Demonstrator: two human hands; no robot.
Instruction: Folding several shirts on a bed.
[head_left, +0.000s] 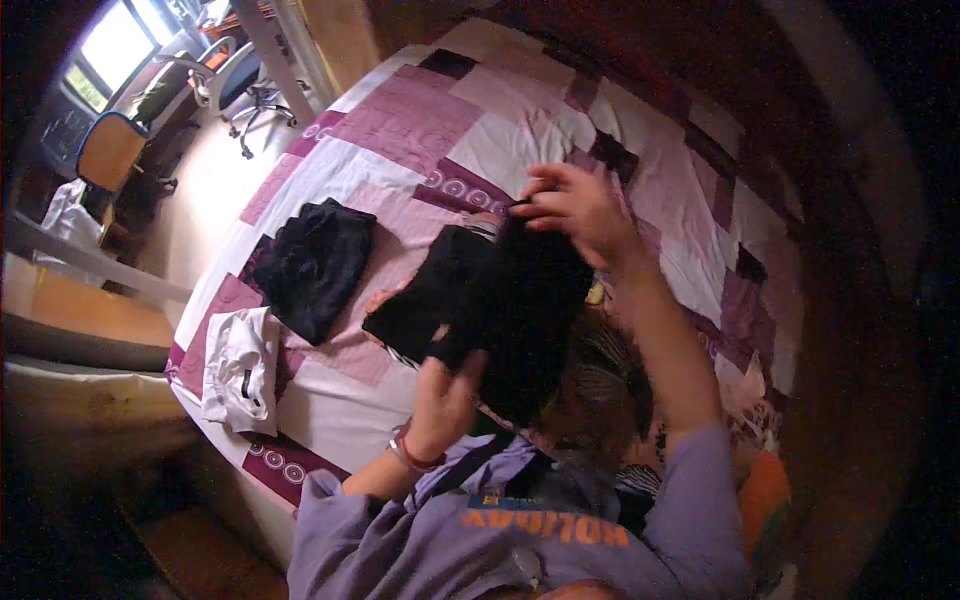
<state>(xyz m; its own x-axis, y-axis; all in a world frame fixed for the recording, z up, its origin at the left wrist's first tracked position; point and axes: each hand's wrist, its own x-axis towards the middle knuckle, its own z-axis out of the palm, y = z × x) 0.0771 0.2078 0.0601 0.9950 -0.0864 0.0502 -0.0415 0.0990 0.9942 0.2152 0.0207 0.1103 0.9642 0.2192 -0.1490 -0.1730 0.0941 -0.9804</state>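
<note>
A black cloth garment (536, 300) lies before me on the bed, partly spread over a folded dark piece on its left. My right hand (581, 214) is at the garment's far edge, fingertips pinching the cloth. Down at the near left side, my left hand (448, 401) grips the same black cloth; some of its fingers are hidden by it, and a red band and a pale bangle circle the wrist. Further left sits a folded black garment (319, 266). A folded white garment (241, 371) rests near the bed's left edge.
A patchwork bedspread (420, 109) in white, pink and maroon covers the bed. More patterned clothes (607, 367) lie close by my right forearm. Beyond the bed's left edge are an office chair (240, 79), a wooden-backed chair (112, 150) and a window (124, 45).
</note>
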